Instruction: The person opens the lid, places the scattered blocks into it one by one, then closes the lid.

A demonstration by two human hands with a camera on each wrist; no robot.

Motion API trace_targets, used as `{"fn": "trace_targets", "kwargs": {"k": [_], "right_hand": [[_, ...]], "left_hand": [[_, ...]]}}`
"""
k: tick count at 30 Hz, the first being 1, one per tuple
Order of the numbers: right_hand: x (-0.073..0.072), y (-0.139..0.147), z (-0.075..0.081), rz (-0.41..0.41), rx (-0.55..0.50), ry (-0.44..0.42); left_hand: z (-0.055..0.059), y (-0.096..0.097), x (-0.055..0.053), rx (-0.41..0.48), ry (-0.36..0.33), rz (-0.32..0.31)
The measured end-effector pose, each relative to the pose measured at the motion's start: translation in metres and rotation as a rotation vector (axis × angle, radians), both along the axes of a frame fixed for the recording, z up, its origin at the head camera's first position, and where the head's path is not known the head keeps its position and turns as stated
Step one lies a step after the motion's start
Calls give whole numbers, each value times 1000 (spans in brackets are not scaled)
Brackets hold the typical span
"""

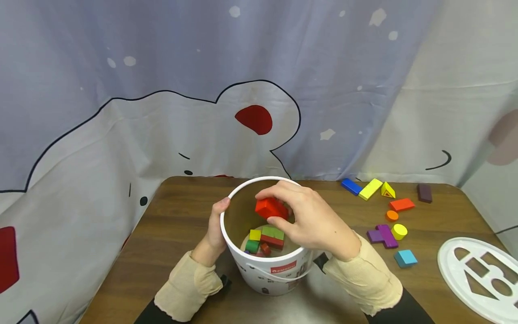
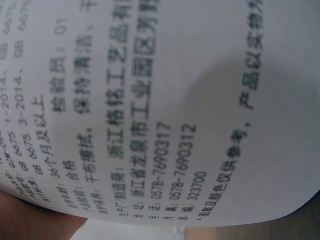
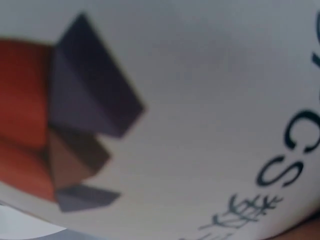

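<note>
Brown desk; left hand grips bucket rim at nine o'clock, right hand pinches red block; loose pinch could drop it.

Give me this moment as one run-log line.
left hand: grips bucket at rim | right hand: holds red block at bucket mouth | lid: on table

Head view: we look forward and down over the bucket from its near side. Wrist views: we face its wall close up. All three share the bucket.
</note>
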State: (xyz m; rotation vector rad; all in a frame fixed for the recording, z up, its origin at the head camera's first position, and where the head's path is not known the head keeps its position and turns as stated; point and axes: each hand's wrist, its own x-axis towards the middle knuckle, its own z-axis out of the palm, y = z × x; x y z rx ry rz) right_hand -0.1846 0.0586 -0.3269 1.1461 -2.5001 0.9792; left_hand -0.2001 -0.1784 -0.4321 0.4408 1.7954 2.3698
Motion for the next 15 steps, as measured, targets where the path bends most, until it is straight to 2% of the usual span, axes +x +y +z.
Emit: {"fn": "trace_targets", "kwargs": {"k": [5,8,12,15], "right_hand": [[0,-2,2,-2,55,3],[1,-3,4,-12,114,5],[3,-5,5,-66,221,3],[4,-5,4,-104,259,-4]], "left_hand": [[6,3,3,5,-17,18],[6,2,2,0,-11,11],[4,2,1,-7,5,-4],[3,2,0,-1,8,-19]]}}
